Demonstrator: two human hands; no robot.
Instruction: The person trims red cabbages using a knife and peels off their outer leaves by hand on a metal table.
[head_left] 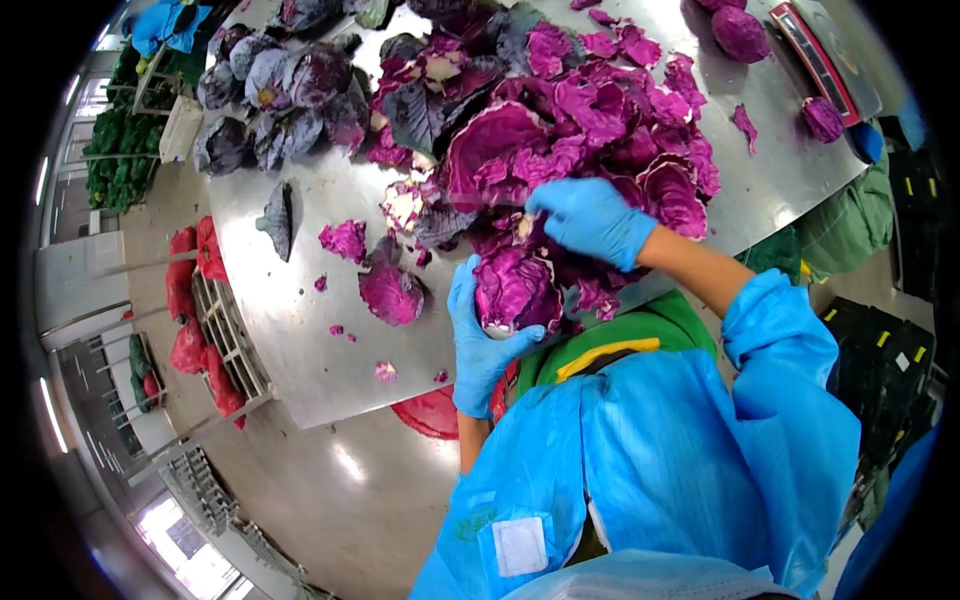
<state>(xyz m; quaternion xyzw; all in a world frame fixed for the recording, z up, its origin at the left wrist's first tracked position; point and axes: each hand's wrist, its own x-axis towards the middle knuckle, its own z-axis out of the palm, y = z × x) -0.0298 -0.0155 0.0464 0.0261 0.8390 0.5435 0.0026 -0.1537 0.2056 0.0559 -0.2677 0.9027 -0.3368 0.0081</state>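
A gloved left hand (480,345) cups a purple cabbage head (517,290) at the near edge of a metal table (290,325), fingers along its left side and thumb bent beneath it, the grip about as wide as the head itself. The head lies against the palm, to the right of the fingers, rounded and with no clear long axis; a pale patch shows low on it, beside the thumb. The gloved right hand (600,222) hangs just beyond the head and to its right, fingers curled inward; whether they pinch a leaf or a tool cannot be told. The left hand is the nearer, in contact with the head, while the right appears slightly apart from it. Loose purple leaves (590,115) crowd the far side of the head and reach around the right hand, hemming in the space there, while the side toward the wearer's blue gown (650,440) is less cluttered. To the left, a single curled leaf (391,295) rests on bare metal, with scattered scraps near it. Darker, untrimmed heads (268,80) cluster at the far left; a smooth purple head (740,35) sits at the far right, and a smaller one (822,119) near the right edge.
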